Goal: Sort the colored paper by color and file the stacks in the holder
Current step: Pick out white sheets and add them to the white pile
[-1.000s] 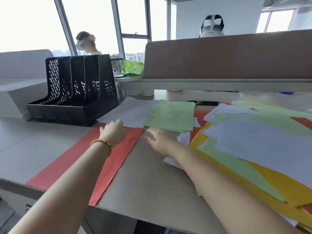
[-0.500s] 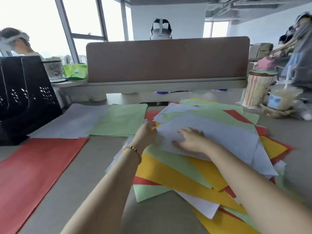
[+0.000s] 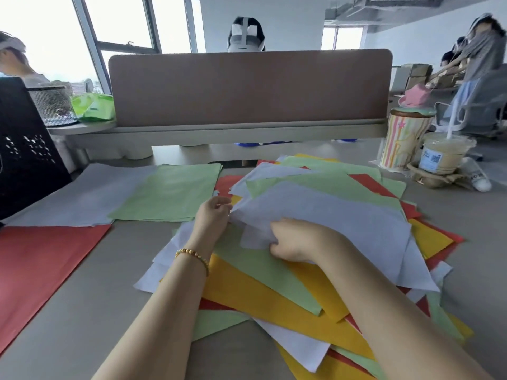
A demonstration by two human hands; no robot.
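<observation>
A mixed heap of yellow, green, red and white sheets [image 3: 274, 294] fills the desk's middle and right. On top lies a large white sheet [image 3: 329, 212]. My left hand [image 3: 212, 215] pinches its left edge. My right hand [image 3: 290, 238] grips its near corner, fingers curled under the paper. Sorted piles lie to the left: a white pile [image 3: 82, 198], a green pile [image 3: 170, 193] and a red pile [image 3: 41, 264]. The black mesh file holder [image 3: 24, 149] stands at the far left edge, partly cut off.
A brown desk divider [image 3: 247, 86] closes the back. A striped cup [image 3: 403, 141] and an iced drink [image 3: 441, 154] stand at the right rear. A mesh pen cup [image 3: 52, 105] and a green packet [image 3: 93, 105] sit on a shelf at the left. People sit beyond.
My view swung right from the holder to the heap. Both hands left the red pile and moved onto the top white sheet; the right hand now curls around its near corner.
</observation>
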